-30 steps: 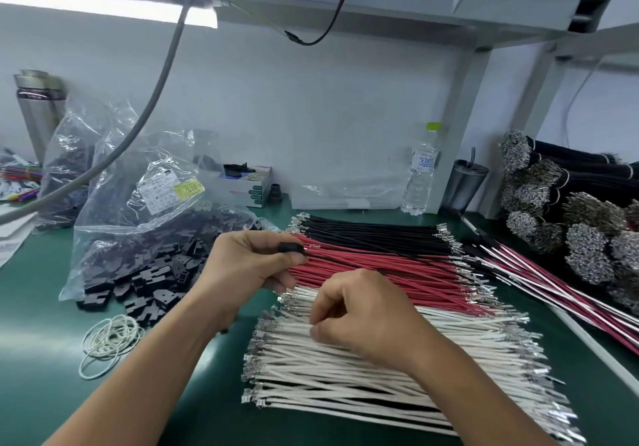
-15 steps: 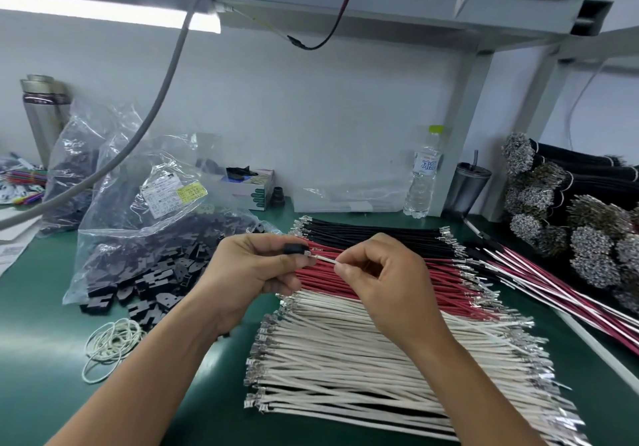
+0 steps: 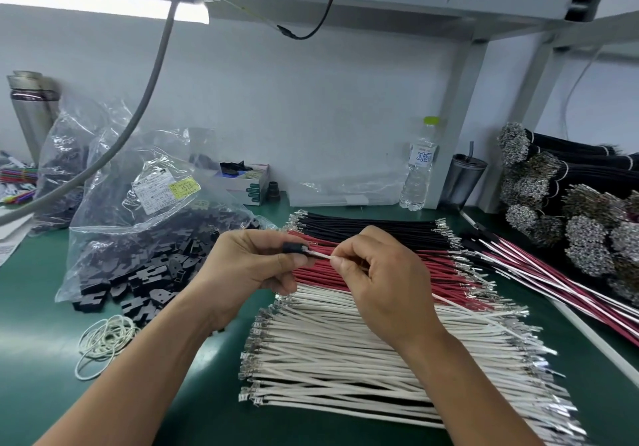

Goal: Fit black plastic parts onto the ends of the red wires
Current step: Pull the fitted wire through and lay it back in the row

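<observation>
My left hand (image 3: pixel 256 266) pinches a small black plastic part (image 3: pixel 294 248) between thumb and fingers, held above the wire piles. My right hand (image 3: pixel 377 273) pinches a white wire (image 3: pixel 320 255) near its metal end, and that tip touches the black part. The wire trails away to the right under my hand. Below both hands lie a row of red wires (image 3: pixel 345 274), a row of black wires (image 3: pixel 373 229) behind it, and a wide layer of white wires (image 3: pixel 345 359) in front.
A clear bag (image 3: pixel 138 210) spilling black plastic parts (image 3: pixel 145 283) sits at the left, with white rubber bands (image 3: pixel 103 336) in front of it. Finished red-and-white wire sets (image 3: pixel 553 273) and bundled wires (image 3: pixel 587 224) fill the right. A water bottle (image 3: pixel 420 165) and a cup (image 3: pixel 465 179) stand at the back.
My right hand lifted from the white wire pile with one white wire and brought its end up to the black part held in my left hand.
</observation>
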